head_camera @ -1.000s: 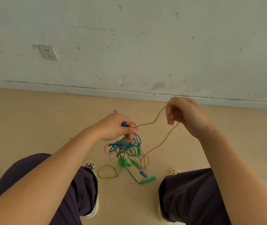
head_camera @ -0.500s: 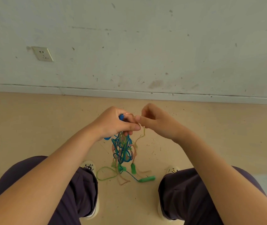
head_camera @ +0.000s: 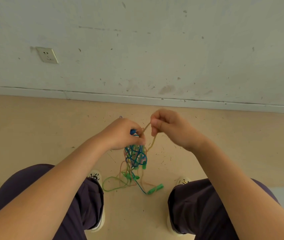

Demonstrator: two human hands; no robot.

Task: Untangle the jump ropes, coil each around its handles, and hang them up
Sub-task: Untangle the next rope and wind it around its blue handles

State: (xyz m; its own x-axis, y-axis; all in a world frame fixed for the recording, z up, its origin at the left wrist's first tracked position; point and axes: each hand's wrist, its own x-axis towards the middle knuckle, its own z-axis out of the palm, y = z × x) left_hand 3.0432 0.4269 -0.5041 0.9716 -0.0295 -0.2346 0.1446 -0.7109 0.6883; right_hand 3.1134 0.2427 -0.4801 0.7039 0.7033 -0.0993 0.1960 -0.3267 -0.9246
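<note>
I see the left hand (head_camera: 120,134) gripping the tangled jump ropes (head_camera: 135,157) above the floor (head_camera: 34,129) between both knees. The right hand (head_camera: 169,127) pinches a tan rope (head_camera: 152,141) just beside it. Bare floor runs ahead to the baseboard (head_camera: 103,97); a green handle (head_camera: 155,188) lies below.

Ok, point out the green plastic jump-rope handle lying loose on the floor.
In the head view, the green plastic jump-rope handle lies on the beige floor between the person's knees, right of the looped green cord, below the tangle.
</note>
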